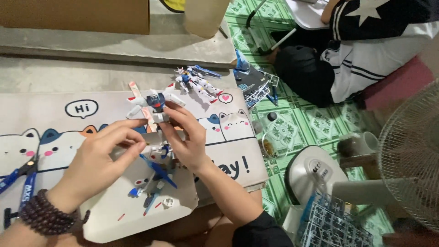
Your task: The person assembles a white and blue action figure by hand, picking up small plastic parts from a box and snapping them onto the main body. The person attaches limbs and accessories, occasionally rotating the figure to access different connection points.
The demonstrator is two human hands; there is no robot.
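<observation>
Partly hidden robot model (155,107) (behind fingers (180,120))

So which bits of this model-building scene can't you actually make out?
- Lower half of the model figure, head view: hidden behind both hands, left hand and right hand.
- Small loose parts on the mat: too small to identify.
- Blue cutters: cut off by the left edge.
- Fan: cut off by the right edge.
- Seated person: cut off by the top edge.

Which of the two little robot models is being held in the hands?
The nearer model, gripped by the right hand with the left hand beside it. The other model lies untouched on the mat's far edge.
</observation>
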